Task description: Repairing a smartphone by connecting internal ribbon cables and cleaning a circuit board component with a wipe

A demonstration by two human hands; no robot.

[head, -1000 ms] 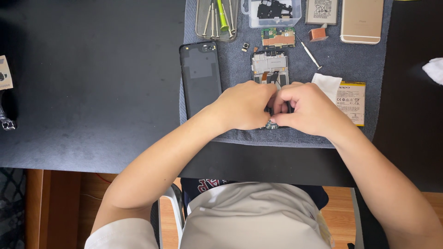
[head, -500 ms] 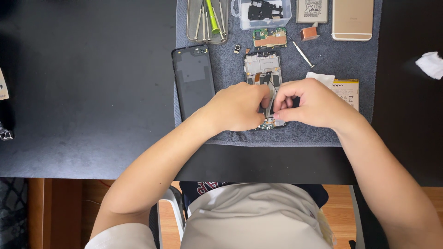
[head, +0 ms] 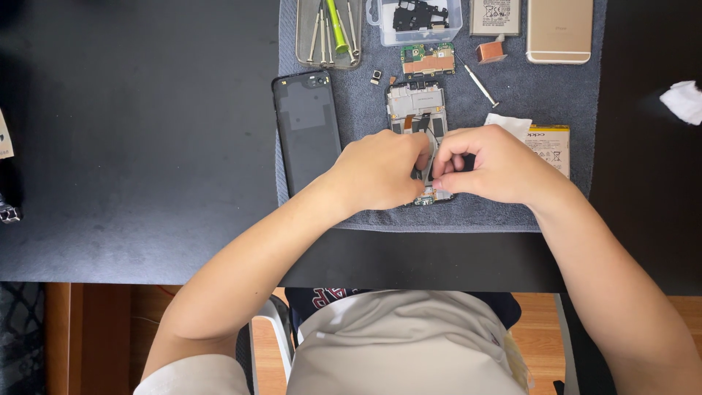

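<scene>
An opened phone (head: 415, 101) with its insides bare lies on a grey mat (head: 585, 102). My left hand (head: 380, 174) and my right hand (head: 497, 164) meet over its lower half, fingertips pinched together at the phone's middle. A thin dark cable (head: 433, 137) runs up from between the fingers. What the fingertips grip is hidden. The phone's bottom edge (head: 428, 199) shows under my hands.
A black back cover (head: 307, 128) lies left of the phone. Behind are a clear tool tray (head: 329, 33), a parts box (head: 417, 18), a circuit board (head: 428, 60), a small screwdriver (head: 479, 82), a gold phone (head: 559, 29) and a battery (head: 550, 143). A crumpled tissue (head: 684, 101) lies far right.
Both hands stay on the opened phone, with only small finger shifts. The view has drifted a little, so the things on the mat sit slightly higher and more to the left.
</scene>
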